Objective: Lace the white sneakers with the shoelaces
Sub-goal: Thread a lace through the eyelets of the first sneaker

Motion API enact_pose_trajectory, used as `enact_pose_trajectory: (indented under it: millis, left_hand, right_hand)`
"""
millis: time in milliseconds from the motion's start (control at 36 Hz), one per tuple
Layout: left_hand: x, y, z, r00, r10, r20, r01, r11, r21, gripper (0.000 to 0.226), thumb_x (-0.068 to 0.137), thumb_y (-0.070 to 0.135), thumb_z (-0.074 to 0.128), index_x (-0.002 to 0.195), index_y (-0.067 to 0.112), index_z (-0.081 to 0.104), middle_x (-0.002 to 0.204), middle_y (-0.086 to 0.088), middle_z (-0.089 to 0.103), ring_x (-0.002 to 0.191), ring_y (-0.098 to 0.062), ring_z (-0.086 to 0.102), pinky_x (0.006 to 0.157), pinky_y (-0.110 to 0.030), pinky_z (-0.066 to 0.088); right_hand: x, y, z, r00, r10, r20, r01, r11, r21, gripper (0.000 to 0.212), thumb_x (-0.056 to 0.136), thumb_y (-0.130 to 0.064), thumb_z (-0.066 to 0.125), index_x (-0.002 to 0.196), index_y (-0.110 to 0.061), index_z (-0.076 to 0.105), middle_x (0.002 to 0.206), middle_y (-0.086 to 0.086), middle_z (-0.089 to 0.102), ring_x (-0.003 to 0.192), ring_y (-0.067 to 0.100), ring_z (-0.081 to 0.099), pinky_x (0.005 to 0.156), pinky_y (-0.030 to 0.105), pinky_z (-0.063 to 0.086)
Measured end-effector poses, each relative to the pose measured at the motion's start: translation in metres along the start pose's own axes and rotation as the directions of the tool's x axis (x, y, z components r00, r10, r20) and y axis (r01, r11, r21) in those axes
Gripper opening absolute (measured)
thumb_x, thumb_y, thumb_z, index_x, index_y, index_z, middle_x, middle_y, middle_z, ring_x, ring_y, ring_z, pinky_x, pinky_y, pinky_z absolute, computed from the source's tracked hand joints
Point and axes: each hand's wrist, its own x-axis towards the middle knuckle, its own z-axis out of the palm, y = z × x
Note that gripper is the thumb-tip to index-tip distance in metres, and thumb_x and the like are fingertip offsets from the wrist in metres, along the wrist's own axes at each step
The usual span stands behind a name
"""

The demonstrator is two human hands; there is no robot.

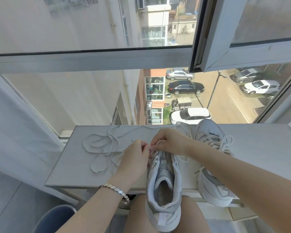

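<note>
Left hand (134, 159): fingers curled; thumb and forefinger pinch the lace (97, 145) at the fingertips.
Right hand (168, 142): fingers curled and meeting the left fingertips. It appears to pinch the same lace, but the contact point is too small to confirm.
Sneaker (163, 182): directly under both hands, heel toward the person and propped on a thigh, toe on the sill (259, 148).
Reason for placement: judged, this pose turns the eyelet rows up to the fingers and steadies the shoe without a spare hand.
Reason for grip: judged, a two-hand pinch steers the lace end into an eyelet at the toe end. The eyelet itself is hidden by the fingers.
Lace slack: loose loops lie on the sill, just left of the left hand, free to feed.
Second sneaker (208, 137): right of the right hand, under that forearm, already laced.
Obstruction: that forearm crosses the second sneaker, and the loose loops may snag each other when pulled.
Other items: a bracelet (118, 190) on the left wrist; a bin (57, 217) below the left forearm.
</note>
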Motion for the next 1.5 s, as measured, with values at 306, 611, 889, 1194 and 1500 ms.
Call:
enact_pose_trajectory:
  millis: [306,611,889,1194,1500]
  left_hand:
    - [-0.008,-0.003,-0.010,1.000,0.008,0.023,-0.011,0.994,0.113,0.021,0.097,0.017,0.042,0.078,0.016,0.051,0.082,-0.004,0.063,0.084,-0.019,0.062,0.079,-0.044,0.053]
    - [-0.014,0.003,0.011,0.999,-0.050,-0.018,0.049,0.998,-0.028,0.006,0.092,0.026,0.052,0.086,0.023,0.051,0.081,0.008,0.057,0.074,-0.005,0.052,0.060,-0.017,0.037]
    - [-0.011,0.010,0.021,0.999,-0.047,0.021,0.046,0.999,0.020,0.042,0.080,0.035,0.064,0.121,0.032,0.056,0.111,0.011,0.045,0.111,-0.017,0.050,0.095,-0.034,0.044]
    - [-0.016,0.008,0.027,1.000,0.023,-0.005,-0.023,0.997,0.078,0.047,0.088,0.024,0.051,0.134,0.025,0.047,0.127,0.015,0.040,0.125,-0.015,0.031,0.092,-0.021,0.025]
    - [-0.010,0.015,0.015,0.998,-0.030,-0.057,0.030,0.999,0.010,0.037,0.087,0.025,0.055,0.124,0.026,0.057,0.117,0.006,0.057,0.107,-0.015,0.053,0.092,-0.029,0.044]
  right_hand:
    - [-0.002,0.005,0.002,0.994,-0.108,-0.016,0.103,0.979,-0.177,0.013,0.082,-0.022,0.071,0.091,-0.015,0.075,0.102,0.002,0.063,0.092,0.013,0.060,0.089,0.026,0.047]
    - [-0.003,0.007,-0.021,0.995,0.032,0.092,-0.007,0.964,-0.266,0.023,0.091,-0.020,0.060,0.111,-0.016,0.067,0.100,-0.003,0.066,0.087,0.008,0.059,0.078,0.012,0.044]
    - [0.003,0.010,-0.018,0.998,0.057,0.016,-0.050,0.955,-0.291,0.010,0.091,-0.017,0.055,0.093,-0.015,0.064,0.073,-0.012,0.054,0.071,0.006,0.049,0.060,0.016,0.036]
    - [0.003,0.024,-0.033,0.928,0.288,-0.236,-0.284,0.957,0.053,0.020,0.100,-0.008,0.037,0.103,0.000,0.054,0.066,0.006,0.059,0.047,0.009,0.056,0.052,0.018,0.049]
    - [-0.024,-0.001,-0.063,0.919,0.050,-0.391,-0.362,0.497,-0.789,0.026,0.091,-0.029,0.048,0.107,-0.016,0.064,0.117,0.004,0.050,0.113,0.024,0.041,0.094,0.037,0.031]
